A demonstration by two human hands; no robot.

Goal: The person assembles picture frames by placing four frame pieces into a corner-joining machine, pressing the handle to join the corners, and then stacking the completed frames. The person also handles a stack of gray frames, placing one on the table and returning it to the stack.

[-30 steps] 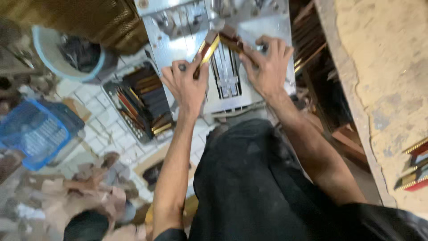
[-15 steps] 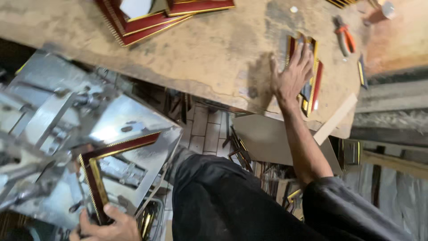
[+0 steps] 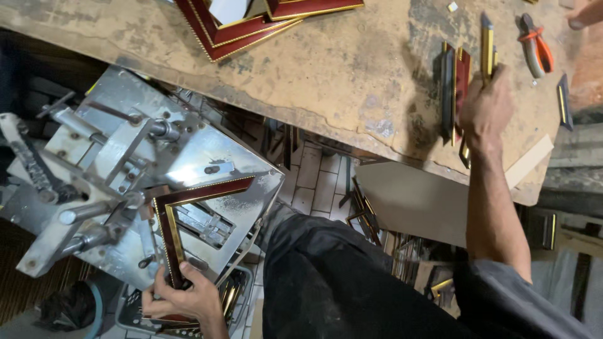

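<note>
My left hand (image 3: 182, 296) grips the near end of an L-shaped corner of dark red and gold frame moulding (image 3: 188, 202). The corner lies on a shiny metal joining machine (image 3: 119, 163) at the left. My right hand (image 3: 485, 108) reaches out to the worn wooden workbench (image 3: 352, 69) and closes on a loose moulding strip (image 3: 487, 41) from a small group of cut strips (image 3: 453, 88) lying side by side. My dark trousers (image 3: 352, 282) fill the lower middle.
Finished red and gold frames (image 3: 251, 25) are stacked at the bench's far edge. Orange-handled pliers (image 3: 535, 47) and another short strip (image 3: 563, 100) lie at the right. Another person's hand (image 3: 587, 14) shows at the top right corner. More strips fill a tray (image 3: 229, 298) below the machine.
The view turned from the machine toward the bench. My right hand left the machine, reached the bench's strips and now curls around one. My left hand stays on the moulding corner.
</note>
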